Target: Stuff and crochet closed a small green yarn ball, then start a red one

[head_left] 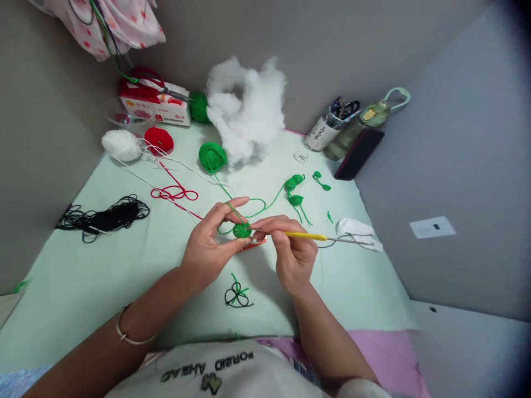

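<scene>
My left hand (207,243) pinches a small round green crochet piece (241,230), with green yarn running over its raised forefinger. My right hand (290,251) is closed around a yellow-handled crochet hook (305,236) whose tip meets the piece. The yarn leads back to a green yarn ball (212,157) on the pale green cloth (103,276). Both hands hover just above the cloth, close together.
White stuffing (246,113), a red yarn ball (159,140), a white ball (121,145), tangled black yarn (103,216), small green crocheted bits (295,190), a red-and-white box (155,105), a jar of pens (327,127), a bottle (360,124) and a dark phone (359,155) ring the cloth. Grey walls close in.
</scene>
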Motion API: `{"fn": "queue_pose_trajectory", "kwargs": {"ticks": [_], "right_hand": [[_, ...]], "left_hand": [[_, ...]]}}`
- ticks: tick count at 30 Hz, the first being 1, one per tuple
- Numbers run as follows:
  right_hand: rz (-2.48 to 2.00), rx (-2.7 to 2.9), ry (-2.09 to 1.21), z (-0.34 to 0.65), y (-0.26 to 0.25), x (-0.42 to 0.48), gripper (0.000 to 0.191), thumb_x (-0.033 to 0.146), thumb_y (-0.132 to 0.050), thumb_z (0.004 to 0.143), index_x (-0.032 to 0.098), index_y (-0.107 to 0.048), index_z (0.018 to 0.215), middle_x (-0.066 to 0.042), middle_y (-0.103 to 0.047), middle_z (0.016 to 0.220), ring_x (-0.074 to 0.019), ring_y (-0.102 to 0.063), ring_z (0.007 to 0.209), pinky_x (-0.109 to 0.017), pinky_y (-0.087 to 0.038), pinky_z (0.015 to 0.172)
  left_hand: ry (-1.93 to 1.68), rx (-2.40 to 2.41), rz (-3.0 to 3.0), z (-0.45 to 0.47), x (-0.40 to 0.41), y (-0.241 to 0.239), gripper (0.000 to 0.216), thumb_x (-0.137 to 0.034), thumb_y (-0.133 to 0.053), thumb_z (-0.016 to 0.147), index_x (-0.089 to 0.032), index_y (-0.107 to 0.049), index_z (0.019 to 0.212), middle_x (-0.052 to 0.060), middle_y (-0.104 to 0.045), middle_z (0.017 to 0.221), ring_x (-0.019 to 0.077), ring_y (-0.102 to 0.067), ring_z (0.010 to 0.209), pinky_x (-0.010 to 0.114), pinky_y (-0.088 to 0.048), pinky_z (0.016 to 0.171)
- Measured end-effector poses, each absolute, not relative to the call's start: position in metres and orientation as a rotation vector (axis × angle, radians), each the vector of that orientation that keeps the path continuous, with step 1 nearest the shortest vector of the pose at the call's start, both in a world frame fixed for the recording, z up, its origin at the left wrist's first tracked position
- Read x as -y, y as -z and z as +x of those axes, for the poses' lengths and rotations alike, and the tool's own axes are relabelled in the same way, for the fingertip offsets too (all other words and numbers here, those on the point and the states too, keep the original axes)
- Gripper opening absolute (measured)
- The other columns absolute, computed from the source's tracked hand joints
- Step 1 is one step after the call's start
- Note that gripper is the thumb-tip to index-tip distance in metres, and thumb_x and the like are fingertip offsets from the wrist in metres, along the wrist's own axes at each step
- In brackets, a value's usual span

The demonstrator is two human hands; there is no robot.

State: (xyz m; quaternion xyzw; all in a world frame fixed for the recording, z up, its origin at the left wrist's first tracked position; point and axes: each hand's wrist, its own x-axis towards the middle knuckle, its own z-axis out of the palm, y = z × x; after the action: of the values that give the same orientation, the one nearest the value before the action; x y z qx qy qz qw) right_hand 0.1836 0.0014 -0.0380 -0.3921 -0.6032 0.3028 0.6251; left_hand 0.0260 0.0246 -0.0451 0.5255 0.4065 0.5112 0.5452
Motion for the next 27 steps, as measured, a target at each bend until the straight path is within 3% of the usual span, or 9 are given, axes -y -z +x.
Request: {"fn": "queue_pose_trajectory", "kwargs": {"ticks": [4, 11, 19, 23, 27], "right_hand": [[-0.935, 1.458, -0.635, 0.188, 0.038, -0.001, 0.018, 0.025, -0.055, 0.102, 0.024, -0.072, 0.097, -0.006, -0.079, 0.092, -0.0203, -0.075, 0.084, -0.038, -0.062, 0.072], [-0.915, 1.534, -0.556, 0.193, 0.04, -0.002, 0.02, 0.018, -0.056, 0.1, 0.026, -0.074, 0.102, -0.004, -0.079, 0.093, -0.0214, -0.075, 0.089, -0.04, -0.062, 0.078], [-0.883, 1.686, -0.207, 0.188, 0.048, 0.0, 0.029, 0.016, -0.059, 0.098, 0.032, -0.073, 0.118, -0.007, -0.08, 0.107, -0.0213, -0.076, 0.09, -0.037, -0.063, 0.07], [-0.914, 1.75, -0.077, 0.189, 0.05, 0.002, 0.038, 0.011, -0.064, 0.095, 0.035, -0.072, 0.124, -0.007, -0.078, 0.112, -0.0198, -0.074, 0.093, -0.033, -0.062, 0.068], [-0.887, 1.579, -0.376, 0.191, 0.044, -0.002, 0.031, 0.011, -0.063, 0.095, 0.03, -0.077, 0.114, -0.007, -0.079, 0.104, -0.02, -0.074, 0.092, -0.035, -0.062, 0.073]], "left_hand": [[-1.202, -0.939, 1.195, 0.028, -0.024, 0.041, 0.049, -0.02, -0.088, 0.069, -0.026, -0.072, 0.115, 0.002, -0.066, 0.1, 0.0193, -0.063, 0.095, 0.033, -0.056, 0.086], [-1.119, -0.969, 1.169, 0.026, -0.023, 0.043, 0.051, -0.024, -0.088, 0.073, -0.026, -0.071, 0.121, 0.0, -0.066, 0.092, 0.0178, -0.065, 0.094, 0.031, -0.053, 0.093], [-1.062, -0.905, 0.976, 0.028, -0.022, 0.037, 0.053, -0.029, -0.085, 0.078, -0.022, -0.066, 0.127, 0.001, -0.067, 0.093, 0.0155, -0.063, 0.087, 0.024, -0.055, 0.072], [-1.084, -0.869, 0.948, 0.027, -0.021, 0.041, 0.053, -0.031, -0.081, 0.084, -0.025, -0.064, 0.134, 0.0, -0.066, 0.098, 0.0145, -0.066, 0.091, 0.025, -0.055, 0.081], [-1.13, -0.837, 0.988, 0.025, -0.025, 0.044, 0.049, -0.028, -0.079, 0.086, -0.026, -0.067, 0.134, 0.001, -0.072, 0.102, 0.0151, -0.068, 0.1, 0.027, -0.054, 0.094]]}}
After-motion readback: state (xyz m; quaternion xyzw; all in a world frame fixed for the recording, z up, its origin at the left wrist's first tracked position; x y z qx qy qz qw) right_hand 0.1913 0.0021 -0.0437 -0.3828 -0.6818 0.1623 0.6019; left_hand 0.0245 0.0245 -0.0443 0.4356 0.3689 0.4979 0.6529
